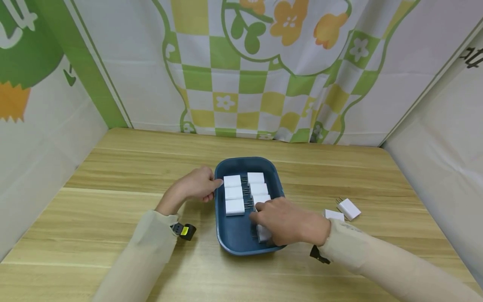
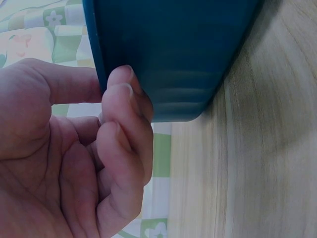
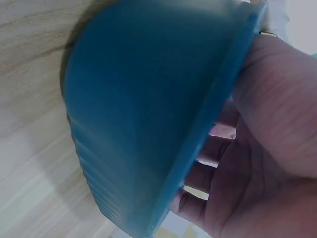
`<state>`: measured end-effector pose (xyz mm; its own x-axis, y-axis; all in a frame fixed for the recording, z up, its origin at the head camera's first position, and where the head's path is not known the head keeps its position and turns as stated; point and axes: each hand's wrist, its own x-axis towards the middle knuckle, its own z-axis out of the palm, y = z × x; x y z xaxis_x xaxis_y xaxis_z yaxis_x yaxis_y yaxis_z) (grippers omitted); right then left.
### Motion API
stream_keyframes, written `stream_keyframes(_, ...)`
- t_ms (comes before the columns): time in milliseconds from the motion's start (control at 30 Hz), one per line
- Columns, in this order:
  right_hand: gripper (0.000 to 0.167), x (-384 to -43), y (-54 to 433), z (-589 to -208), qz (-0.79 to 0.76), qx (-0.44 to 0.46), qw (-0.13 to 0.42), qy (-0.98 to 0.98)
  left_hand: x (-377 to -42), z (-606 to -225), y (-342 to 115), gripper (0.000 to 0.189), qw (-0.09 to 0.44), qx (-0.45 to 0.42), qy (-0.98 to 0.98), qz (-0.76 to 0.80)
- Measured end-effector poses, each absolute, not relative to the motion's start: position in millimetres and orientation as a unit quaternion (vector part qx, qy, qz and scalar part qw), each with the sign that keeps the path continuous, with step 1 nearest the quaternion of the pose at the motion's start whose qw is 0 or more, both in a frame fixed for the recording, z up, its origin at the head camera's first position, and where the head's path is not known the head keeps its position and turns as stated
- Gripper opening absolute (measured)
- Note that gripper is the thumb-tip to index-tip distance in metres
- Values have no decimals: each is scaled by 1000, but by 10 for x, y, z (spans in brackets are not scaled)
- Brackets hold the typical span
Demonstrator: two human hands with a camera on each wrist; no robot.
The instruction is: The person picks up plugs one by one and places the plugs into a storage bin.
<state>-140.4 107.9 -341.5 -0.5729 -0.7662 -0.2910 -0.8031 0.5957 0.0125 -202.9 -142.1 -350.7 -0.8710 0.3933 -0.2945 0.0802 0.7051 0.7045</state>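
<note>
A dark blue tray (image 1: 235,241) stands on the table and holds white plug chargers (image 1: 234,193) in two columns, prongs facing inward in the left column. At the tray's left wall, my left hand (image 1: 198,184) pinches the rim between thumb and curled fingers (image 2: 119,158). My right hand (image 1: 286,220) reaches over the right rim, its thumb and fingertips on a charger (image 1: 262,200) in the right column, partly covered by them. Another charger (image 1: 263,233) lies closer to me, half hidden under that hand. In the right wrist view the tray wall (image 3: 133,99) hides the fingertips.
Two more white chargers lie on the wooden table right of the tray: one (image 1: 349,209) shows its prongs, the other (image 1: 334,215) is partly behind the right sleeve. A patterned curtain (image 1: 249,84) hangs along the table's back edge, with white cloth on both sides.
</note>
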Motion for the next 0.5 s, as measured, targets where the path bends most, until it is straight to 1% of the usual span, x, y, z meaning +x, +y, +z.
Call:
stream_keyframes(300, 51, -1415, 1139, -3286, 34, -416, 128, 900, -2033, -3509, -1423, 44, 215, 132, 899, 358)
stream_keyframes(433, 50, -1404, 1192, -3223, 12, -402, 128, 907, -2034, -3510, -1424, 43, 215, 132, 899, 358)
stream_keyframes(500, 48, -1400, 1228, -3201, -1, -400, 119, 909, -2033, -3510, -1424, 43, 215, 131, 899, 358)
